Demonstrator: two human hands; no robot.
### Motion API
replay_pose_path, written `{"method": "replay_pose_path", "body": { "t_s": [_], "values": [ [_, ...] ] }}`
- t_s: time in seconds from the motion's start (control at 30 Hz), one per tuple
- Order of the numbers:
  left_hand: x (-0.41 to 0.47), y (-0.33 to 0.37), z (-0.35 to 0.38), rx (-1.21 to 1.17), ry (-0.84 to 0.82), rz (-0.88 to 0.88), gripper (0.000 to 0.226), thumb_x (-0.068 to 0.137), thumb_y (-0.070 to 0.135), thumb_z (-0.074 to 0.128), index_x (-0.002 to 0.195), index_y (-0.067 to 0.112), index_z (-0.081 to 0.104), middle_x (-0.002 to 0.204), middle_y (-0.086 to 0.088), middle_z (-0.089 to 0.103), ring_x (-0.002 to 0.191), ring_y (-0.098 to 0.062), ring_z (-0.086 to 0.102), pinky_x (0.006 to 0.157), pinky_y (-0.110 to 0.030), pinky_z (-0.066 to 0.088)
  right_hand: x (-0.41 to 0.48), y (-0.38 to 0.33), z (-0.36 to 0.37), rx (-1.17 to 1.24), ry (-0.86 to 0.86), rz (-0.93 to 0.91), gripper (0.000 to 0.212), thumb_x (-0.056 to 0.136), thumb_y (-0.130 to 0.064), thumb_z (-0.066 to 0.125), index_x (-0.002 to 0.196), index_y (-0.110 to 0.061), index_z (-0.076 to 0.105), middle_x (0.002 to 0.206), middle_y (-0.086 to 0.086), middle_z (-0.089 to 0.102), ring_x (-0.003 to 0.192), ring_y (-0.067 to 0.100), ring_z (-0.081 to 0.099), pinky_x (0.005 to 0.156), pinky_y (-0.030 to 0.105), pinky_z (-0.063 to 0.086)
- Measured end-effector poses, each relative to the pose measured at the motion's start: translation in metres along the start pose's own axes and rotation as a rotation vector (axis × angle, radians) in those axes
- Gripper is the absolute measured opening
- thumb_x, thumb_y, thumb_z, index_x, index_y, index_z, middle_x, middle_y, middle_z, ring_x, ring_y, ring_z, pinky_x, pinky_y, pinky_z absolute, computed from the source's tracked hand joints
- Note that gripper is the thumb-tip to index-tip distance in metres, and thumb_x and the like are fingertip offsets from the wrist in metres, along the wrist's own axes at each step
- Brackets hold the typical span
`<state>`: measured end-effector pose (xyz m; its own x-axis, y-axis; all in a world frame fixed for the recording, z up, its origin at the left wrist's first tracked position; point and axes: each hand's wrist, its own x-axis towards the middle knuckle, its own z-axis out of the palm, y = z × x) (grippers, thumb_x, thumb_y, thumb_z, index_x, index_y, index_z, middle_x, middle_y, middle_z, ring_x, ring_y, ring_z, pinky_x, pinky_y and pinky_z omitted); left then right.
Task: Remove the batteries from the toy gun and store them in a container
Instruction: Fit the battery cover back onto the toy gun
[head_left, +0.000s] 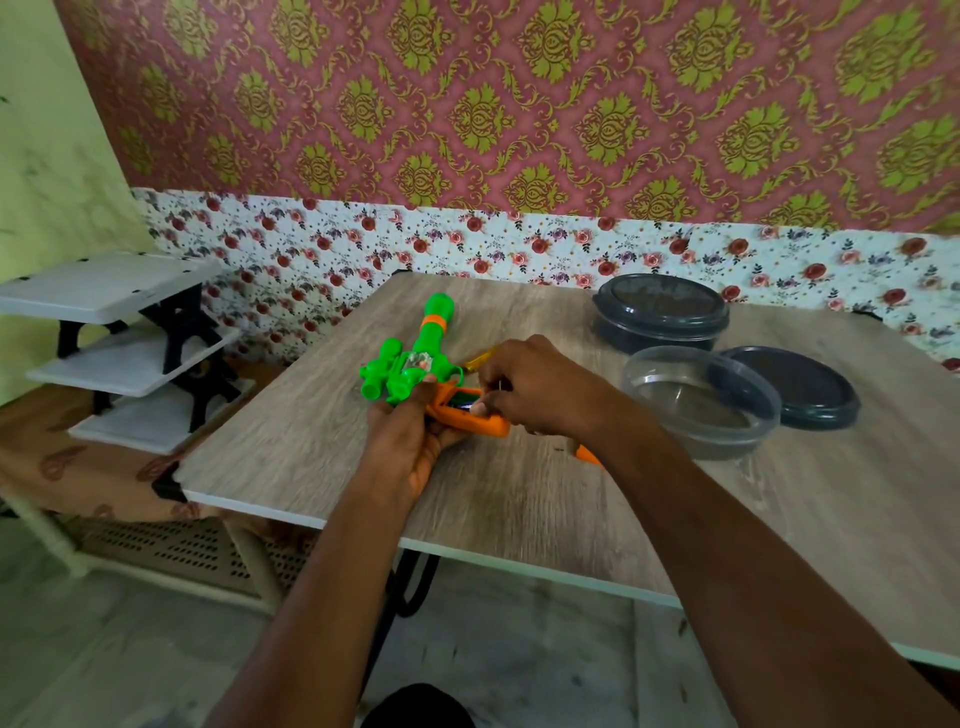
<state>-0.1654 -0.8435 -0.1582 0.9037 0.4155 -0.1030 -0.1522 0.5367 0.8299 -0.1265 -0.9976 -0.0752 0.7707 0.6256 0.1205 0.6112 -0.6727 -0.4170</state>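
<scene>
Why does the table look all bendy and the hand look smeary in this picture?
Head view: the wide-angle lens bows the table edge and tilts the wall; motion blur smears the right hand; the toy gun looks fairly sharp; the light is soft, with faint shadows.

Left hand (410, 436): bare.
Right hand (535, 387): bare.
Left forearm (322, 571): bare right to the picture's lower edge.
Right forearm (727, 545): bare likewise.
Black patch (415, 706): rounded, possibly clothing; cannot tell.
</scene>
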Motion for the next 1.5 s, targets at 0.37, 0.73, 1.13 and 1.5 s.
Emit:
{"method": "replay_pose_path", "body": {
  "t_s": [0.37, 0.73, 1.13, 1.5],
  "values": [
    [-0.003, 0.004, 0.003, -0.034, 0.04, -0.011, 0.028, 0.108, 0.013, 0.055, 0.134, 0.004, 0.059, 0.1, -0.017, 0.076, 0.068, -0.024, 0.078, 0.051, -0.04, 0.063, -0.007, 0.007, -0.004, 0.37, 0.198, 0.38, 0.068, 0.055, -0.044, 0.099, 0.097, -0.005, 0.065, 0.071, 0.01, 0.072, 0.038, 0.006, 0.059, 0.036, 0.017, 0.038],
    [-0.001, 0.003, 0.002, -0.067, 0.034, -0.006, 0.01, 0.107, 0.01, 0.056, 0.108, 0.018, 0.061, 0.088, -0.012, 0.079, 0.074, -0.029, 0.078, 0.07, -0.06, 0.061, 0.011, -0.003, 0.002, 0.637, 0.027, 0.573, 0.037, 0.073, -0.005, 0.087, 0.09, -0.002, 0.053, 0.072, 0.019, 0.059, 0.035, 0.015, 0.048, 0.041, 0.018, 0.036],
    [-0.001, 0.001, 0.002, -0.054, 0.074, -0.043, 0.042, 0.105, 0.009, 0.059, 0.146, 0.009, 0.047, 0.114, -0.021, 0.075, 0.092, -0.034, 0.076, 0.065, -0.057, 0.065, 0.01, 0.007, 0.001, 0.616, 0.143, 0.541, 0.016, 0.081, -0.005, 0.077, 0.084, 0.004, 0.063, 0.07, 0.017, 0.066, 0.045, 0.017, 0.052, 0.041, 0.02, 0.037],
    [0.001, 0.001, 0.003, -0.095, 0.075, -0.068, 0.035, 0.105, 0.005, 0.058, 0.137, 0.017, 0.05, 0.105, -0.018, 0.075, 0.09, -0.032, 0.075, 0.06, -0.055, 0.064, -0.012, 0.021, 0.0, 1.602, 0.175, 0.652, 0.039, 0.088, 0.016, 0.026, 0.094, 0.003, 0.062, 0.1, 0.026, 0.057, 0.081, 0.022, 0.054, 0.065, 0.026, 0.04]
  ]
}}
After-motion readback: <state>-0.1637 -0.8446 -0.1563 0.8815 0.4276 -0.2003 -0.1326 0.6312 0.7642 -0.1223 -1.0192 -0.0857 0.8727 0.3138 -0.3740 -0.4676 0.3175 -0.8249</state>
